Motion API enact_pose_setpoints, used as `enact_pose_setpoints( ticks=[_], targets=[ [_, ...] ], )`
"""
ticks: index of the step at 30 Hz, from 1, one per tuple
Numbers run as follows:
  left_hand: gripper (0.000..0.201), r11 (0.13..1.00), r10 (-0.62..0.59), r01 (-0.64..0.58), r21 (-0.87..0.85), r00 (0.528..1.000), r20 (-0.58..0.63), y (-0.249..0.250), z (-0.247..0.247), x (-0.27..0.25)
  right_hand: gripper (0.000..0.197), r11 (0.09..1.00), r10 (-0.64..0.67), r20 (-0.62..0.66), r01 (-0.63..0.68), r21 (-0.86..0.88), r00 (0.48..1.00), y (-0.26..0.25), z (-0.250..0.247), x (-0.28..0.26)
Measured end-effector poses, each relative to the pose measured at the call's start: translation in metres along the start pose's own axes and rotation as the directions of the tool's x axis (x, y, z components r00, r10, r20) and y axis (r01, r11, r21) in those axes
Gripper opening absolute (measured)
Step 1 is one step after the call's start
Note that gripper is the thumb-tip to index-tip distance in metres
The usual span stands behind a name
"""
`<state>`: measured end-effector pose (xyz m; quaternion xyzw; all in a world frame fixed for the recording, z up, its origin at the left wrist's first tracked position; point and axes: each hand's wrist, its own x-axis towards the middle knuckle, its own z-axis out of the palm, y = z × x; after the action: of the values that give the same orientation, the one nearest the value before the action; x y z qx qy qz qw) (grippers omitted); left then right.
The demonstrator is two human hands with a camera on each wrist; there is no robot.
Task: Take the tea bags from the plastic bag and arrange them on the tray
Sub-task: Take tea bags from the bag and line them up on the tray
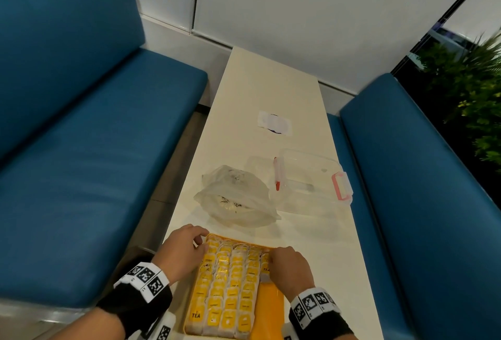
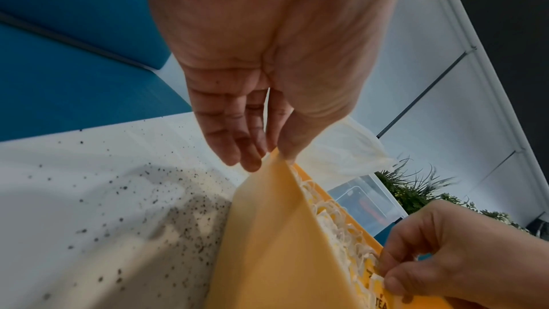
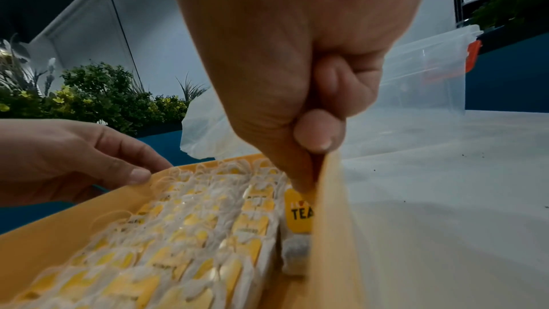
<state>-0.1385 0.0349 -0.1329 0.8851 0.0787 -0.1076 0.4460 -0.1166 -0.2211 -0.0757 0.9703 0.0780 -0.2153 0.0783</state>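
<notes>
An orange tray (image 1: 271, 304) lies at the table's near edge, and rows of yellow-tagged tea bags (image 1: 227, 285) fill most of it. My left hand (image 1: 199, 239) holds the tray's far left corner (image 2: 267, 243), thumb on the rim and fingers outside. My right hand (image 1: 271, 254) pinches the tag of a tea bag (image 3: 298, 215) marked TEA, which sits in the rightmost column against the tray's right wall (image 3: 335, 243). Below that tea bag the column's floor is bare. The crumpled clear plastic bag (image 1: 238, 198) lies just beyond the tray, its contents only faintly visible.
A clear lidded box (image 1: 311, 179) with pink latches stands to the right of the bag. A white sticker (image 1: 274, 123) is on the narrow table (image 1: 311, 258) farther back. Blue benches (image 1: 81, 150) flank both sides. Dark crumbs (image 2: 133, 196) dot the table left of the tray.
</notes>
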Motion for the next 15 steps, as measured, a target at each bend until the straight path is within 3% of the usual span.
enact_pose_setpoints(
  ticks=[2,5,9,12,15],
  targets=[
    [0.033,1.0,-0.013,0.013,-0.007,1.0,0.009,0.003,-0.003,0.0,0.022,0.997,0.025,-0.039,-0.022,0.072,0.999,0.001,-0.005,-0.002],
    [0.04,0.992,-0.093,0.089,-0.088,0.995,-0.045,0.008,-0.013,0.008,0.025,0.968,0.097,-0.212,-0.043,0.248,0.972,0.004,-0.029,-0.007],
    [0.065,0.954,-0.25,0.236,-0.182,0.966,-0.059,0.017,-0.034,0.037,0.037,0.907,0.048,-0.466,0.156,0.39,0.884,-0.002,-0.059,-0.001],
    [0.061,0.904,-0.294,0.281,-0.322,0.956,0.01,0.028,-0.037,0.061,0.052,0.895,-0.043,-0.432,0.227,0.384,0.901,-0.018,-0.073,0.02],
    [0.028,0.935,-0.188,0.152,-0.319,0.979,-0.083,0.05,-0.047,0.078,0.03,0.923,-0.035,-0.28,0.138,0.358,0.959,-0.034,-0.077,0.039]
  ],
)
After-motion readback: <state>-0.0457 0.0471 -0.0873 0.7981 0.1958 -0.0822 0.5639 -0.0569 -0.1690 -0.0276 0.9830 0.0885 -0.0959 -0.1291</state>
